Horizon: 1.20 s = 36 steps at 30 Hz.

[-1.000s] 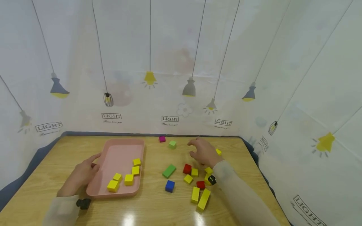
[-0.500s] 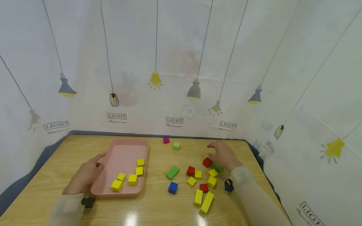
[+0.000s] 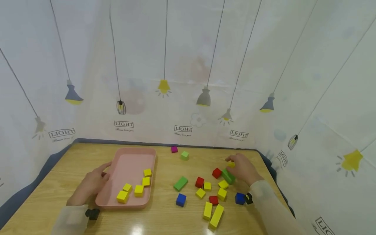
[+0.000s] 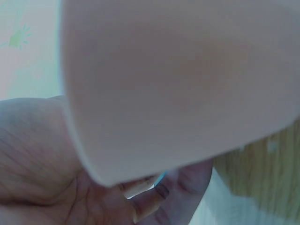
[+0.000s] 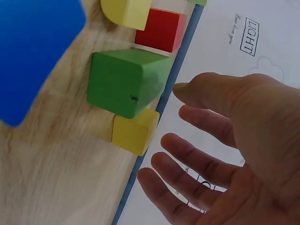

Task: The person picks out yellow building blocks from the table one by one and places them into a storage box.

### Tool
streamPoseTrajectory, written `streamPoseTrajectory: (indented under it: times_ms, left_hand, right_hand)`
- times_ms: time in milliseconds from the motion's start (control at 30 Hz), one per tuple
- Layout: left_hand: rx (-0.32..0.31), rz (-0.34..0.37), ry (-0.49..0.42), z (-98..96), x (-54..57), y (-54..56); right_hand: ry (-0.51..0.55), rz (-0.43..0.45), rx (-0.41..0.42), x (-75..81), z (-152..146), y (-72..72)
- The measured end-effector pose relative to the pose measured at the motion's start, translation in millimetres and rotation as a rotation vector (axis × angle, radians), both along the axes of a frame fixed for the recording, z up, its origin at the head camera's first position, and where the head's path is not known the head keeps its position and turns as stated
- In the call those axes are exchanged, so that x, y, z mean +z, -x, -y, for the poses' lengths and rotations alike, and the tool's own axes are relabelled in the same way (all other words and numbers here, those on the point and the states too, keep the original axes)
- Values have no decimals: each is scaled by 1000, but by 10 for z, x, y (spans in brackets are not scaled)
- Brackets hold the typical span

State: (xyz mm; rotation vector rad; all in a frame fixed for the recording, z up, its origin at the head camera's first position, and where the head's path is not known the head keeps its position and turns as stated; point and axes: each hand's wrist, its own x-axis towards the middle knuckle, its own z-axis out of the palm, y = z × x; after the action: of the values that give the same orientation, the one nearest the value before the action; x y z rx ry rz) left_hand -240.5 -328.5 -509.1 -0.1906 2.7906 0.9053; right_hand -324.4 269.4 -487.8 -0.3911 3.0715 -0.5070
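Observation:
At the left of the head view, my left hand point(image 3: 92, 183) holds the side of a pink tray point(image 3: 101, 199), which has several yellow blocks point(image 3: 139, 191) in it. In the left wrist view the tray wall point(image 4: 178, 93) fills the frame and hides part of the fingers. My right hand point(image 3: 243, 168) reaches over a yellow block point(image 3: 231, 164) at the far right, its fingers spread and nothing held. Right beside that hand lie a green block point(image 3: 228, 176) and a red block point(image 3: 217, 173); the right wrist view shows the yellow block point(image 5: 135, 131) just short of the fingertips.
Between tray and right arm lie a blue cube point(image 3: 181, 200), a green block point(image 3: 180, 183), red blocks point(image 3: 199, 182) and several yellow ones point(image 3: 216, 216). Another blue block point(image 3: 240, 198) sits by the right wrist. A light green cube point(image 3: 184, 155) and a magenta cube point(image 3: 174, 149) are near the back edge.
My right hand has moved rightward past the red and green blocks to the far yellow block, uncovering them. The left hand stays at the tray; the head view has shifted slightly.

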Motion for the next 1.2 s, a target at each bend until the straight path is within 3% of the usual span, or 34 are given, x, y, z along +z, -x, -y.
streamPoseTrajectory:
  times_ms: [567,933,1200]
  left_hand:
    - [7,8,3,2,4,1]
    - [7,12,-5,24,-16,24]
    - [12,7,-15,-6,22,-11]
  right_hand:
    - [6,35,-35,-73,-47,27]
    - [14,43,-1,-93,-56,76]
    - [13,48,-21,-118,-49,91]
